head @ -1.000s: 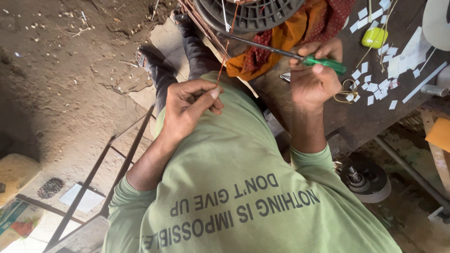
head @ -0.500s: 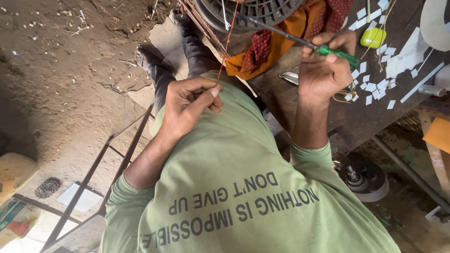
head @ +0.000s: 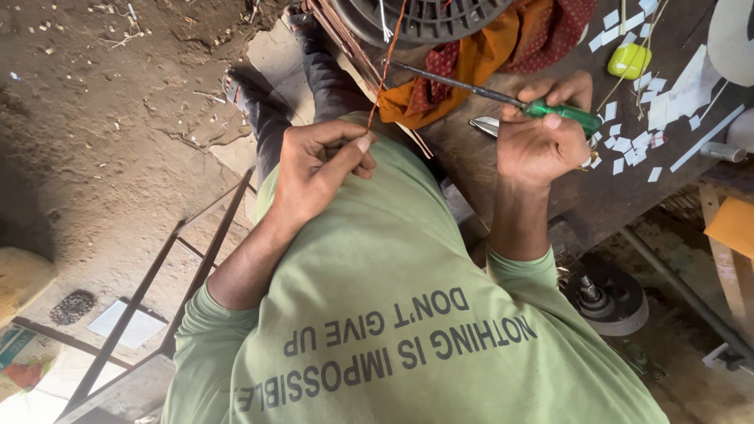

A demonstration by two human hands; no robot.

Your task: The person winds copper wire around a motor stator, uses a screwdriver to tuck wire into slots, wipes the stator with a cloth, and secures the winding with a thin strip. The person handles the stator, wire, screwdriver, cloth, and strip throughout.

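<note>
Head view, looking down over a green-shirted torso [head: 408, 314].

Surroundings: dark workbench [head: 628, 196] at upper right, strewn with small white paper pieces [head: 628, 145]. Yellow-green oval object [head: 629, 60] near the bench's far edge. Orange and red patterned cloth [head: 503, 47] bunched under a dark round slotted housing [head: 424, 16] at top centre. Small metal blade-like tool [head: 487, 126] lying flat on the bench just beside the right hand. Bare dirt floor [head: 94, 118] at left, crossed by a thin metal frame [head: 157, 290]. Round grey motor part [head: 609, 294] on the ground below the bench.

Obstructions: housing cut off by the top edge; screwdriver tip hidden where it meets the housing.

Left hand [head: 318, 169]: thumb and forefinger pressed together, pinching a thin copper wire [head: 385, 71]. Wire reddish, taut, running straight up from the fingertips [head: 363, 144] into the housing.

Right hand [head: 542, 137]: fingers curled tight around the green handle of a screwdriver [head: 510, 98]. Shaft slim, dark metal, slanting up and left over the cloth toward the housing.
</note>
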